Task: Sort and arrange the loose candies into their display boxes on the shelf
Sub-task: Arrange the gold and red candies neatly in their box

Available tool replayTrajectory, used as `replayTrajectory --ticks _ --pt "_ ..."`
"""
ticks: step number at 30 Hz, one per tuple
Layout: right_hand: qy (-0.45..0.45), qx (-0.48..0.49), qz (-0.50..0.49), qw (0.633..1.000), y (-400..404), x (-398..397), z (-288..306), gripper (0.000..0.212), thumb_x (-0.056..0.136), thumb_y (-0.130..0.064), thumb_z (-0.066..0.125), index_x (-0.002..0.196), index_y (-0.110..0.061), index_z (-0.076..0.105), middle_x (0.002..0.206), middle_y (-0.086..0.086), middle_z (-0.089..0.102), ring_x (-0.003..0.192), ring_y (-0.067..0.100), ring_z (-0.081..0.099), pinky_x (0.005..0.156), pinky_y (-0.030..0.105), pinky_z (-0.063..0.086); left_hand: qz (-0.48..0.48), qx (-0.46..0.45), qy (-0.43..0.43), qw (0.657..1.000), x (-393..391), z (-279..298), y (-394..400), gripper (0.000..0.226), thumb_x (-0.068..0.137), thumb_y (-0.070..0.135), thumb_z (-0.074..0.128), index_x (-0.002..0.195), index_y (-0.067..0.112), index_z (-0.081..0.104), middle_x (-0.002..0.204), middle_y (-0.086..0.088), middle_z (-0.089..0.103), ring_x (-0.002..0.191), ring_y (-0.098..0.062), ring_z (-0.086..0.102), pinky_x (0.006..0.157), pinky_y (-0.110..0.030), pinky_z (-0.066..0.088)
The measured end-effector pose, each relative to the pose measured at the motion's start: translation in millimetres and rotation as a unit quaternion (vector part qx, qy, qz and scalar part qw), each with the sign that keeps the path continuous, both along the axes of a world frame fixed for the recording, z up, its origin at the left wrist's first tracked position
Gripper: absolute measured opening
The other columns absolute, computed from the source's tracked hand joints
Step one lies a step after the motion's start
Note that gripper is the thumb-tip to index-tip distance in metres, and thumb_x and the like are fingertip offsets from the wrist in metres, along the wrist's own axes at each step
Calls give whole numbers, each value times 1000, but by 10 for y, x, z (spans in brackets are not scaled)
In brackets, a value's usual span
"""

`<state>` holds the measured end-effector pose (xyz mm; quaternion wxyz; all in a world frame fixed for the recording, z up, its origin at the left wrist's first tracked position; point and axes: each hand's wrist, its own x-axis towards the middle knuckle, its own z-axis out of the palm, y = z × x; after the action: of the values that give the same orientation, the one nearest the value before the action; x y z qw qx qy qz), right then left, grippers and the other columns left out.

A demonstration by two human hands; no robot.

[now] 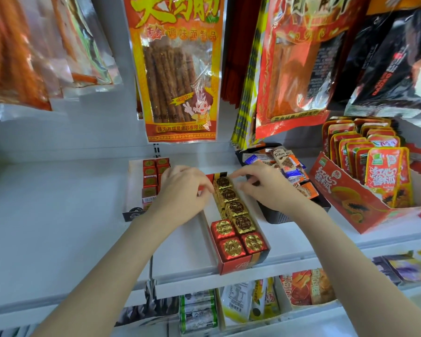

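We saw both hands over the red cardboard display box sitting on the white shelf, near its front edge. Left hand was curled, fingertips down at the left side of the row of gold foil-wrapped square candies; we could not tell if it pinched one or just touched. Right hand had fingers bent, index and thumb reaching at the far gold candy at the back of the box; an actual grip was not clear either. The gold candies ran in one line along the box's right side, front to back. Three red foil-wrapped square candies with gold seals filled the front end of the same box. Left of it stood a white open box holding small red cube candies, partly hidden behind the left hand. Right of the hands sat a black plastic tray of mixed wrapped bars, and further right an orange-red carton of upright snack pouches. Large snack bags hung above the shelf.
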<state>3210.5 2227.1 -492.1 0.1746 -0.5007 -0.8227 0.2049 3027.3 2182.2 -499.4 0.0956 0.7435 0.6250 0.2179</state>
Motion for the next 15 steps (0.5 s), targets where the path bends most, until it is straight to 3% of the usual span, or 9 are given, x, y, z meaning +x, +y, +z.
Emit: replayTrajectory --ticks 3,5,8,10,15 --pt "-11 -6 22 1000 -160 173 84 22 88 -20 56 109 -24 62 111 6 55 99 20 57 89 38 48 5 28 -15 999 -145 45 -231 22 89 18 49 97 25 69 113 7 61 113 -17 46 101 -36 29" --pt "-25 -56 75 995 -330 239 148 26 84 -32 61 111 -33 59 125 -1 47 112 15 50 98 38 44 0 34 -14 999 -246 19 -406 24 89 14 50 99 24 69 112 6 61 110 -18 49 100 -38 34" --pt "-110 -140 136 975 -620 229 196 60 68 -55 66 124 -47 45 146 -7 21 133 17 28 108 43 33 5 36 -6 999 -367 -9 -586 26 88 11 52 106 22 66 113 4 61 108 -20 52 97 -38 38" --pt "-157 -133 143 968 -762 187 149 74 67 -53 71 131 -50 36 151 -11 6 139 20 18 110 47 30 19 28 5 999 -426 -20 -650 28 87 11 52 110 21 64 115 3 60 108 -21 51 93 -36 40" --pt "-171 -26 94 980 -856 140 62 88 72 -36 75 140 -38 21 152 -7 0 124 26 45 97 37 44 78 17 -19 997 -536 -52 -675 30 84 10 58 113 17 63 113 -4 62 104 -25 54 89 -37 44"
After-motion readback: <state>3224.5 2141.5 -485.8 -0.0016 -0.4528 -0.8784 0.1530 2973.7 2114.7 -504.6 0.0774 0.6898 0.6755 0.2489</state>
